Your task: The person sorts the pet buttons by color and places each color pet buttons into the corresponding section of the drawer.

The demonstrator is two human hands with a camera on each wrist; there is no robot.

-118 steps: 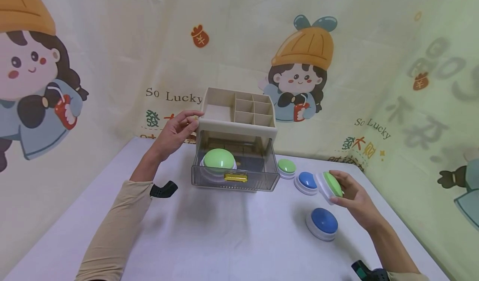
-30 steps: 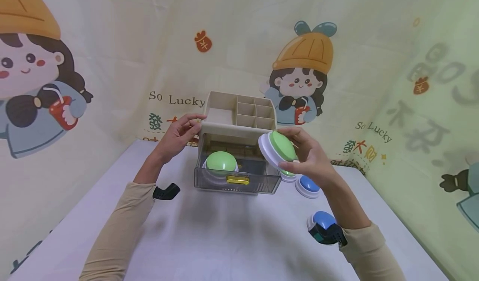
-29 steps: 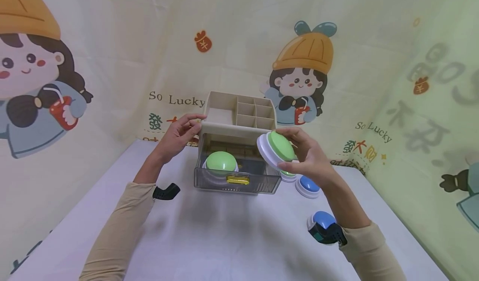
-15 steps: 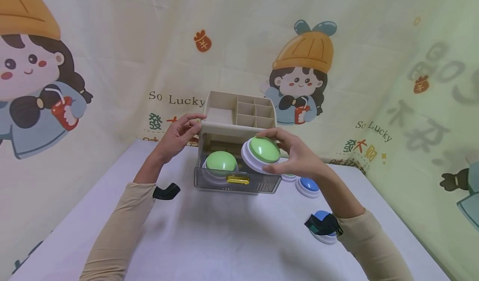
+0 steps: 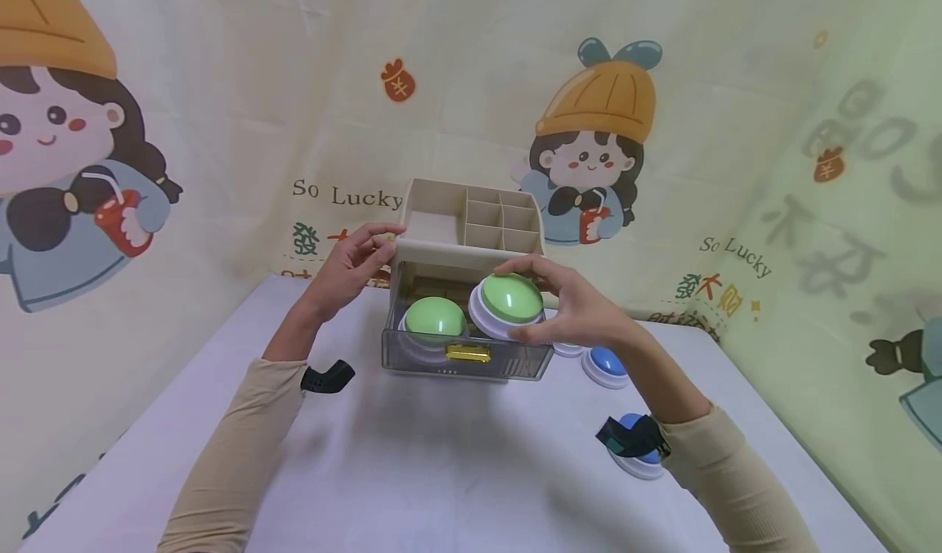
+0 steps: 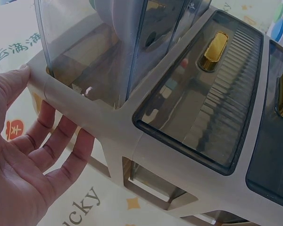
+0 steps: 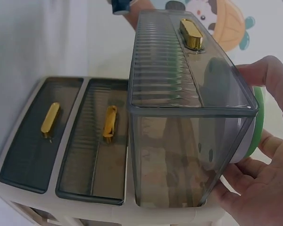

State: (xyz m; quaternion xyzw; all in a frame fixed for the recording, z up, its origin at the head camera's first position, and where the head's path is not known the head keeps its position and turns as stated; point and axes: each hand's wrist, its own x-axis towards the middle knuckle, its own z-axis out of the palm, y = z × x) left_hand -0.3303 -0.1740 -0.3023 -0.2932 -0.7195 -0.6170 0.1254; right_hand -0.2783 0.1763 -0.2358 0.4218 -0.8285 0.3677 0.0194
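Observation:
My right hand pinches the rim of a buzzer button with a green dome and white base. It tilts over the right half of the pulled-out top drawer; in the right wrist view its white base shows partly through the clear drawer wall. Another green-domed buzzer button sits inside that drawer's left half. My left hand holds the upper left edge of the beige desktop organizer. The left wrist view shows the thumb on one side of the frame and curled fingers on the other.
On the table, right of the organizer, lie a mostly hidden buzzer button, a blue one, and another blue one partly behind the right wrist camera. Two lower drawers with gold handles are closed. A printed cloth hangs behind.
My right hand has carried the green buzzer button from the table's right side leftward over the open drawer, then lower and turned its dome more upward. My left hand has stayed at the organizer's edge.

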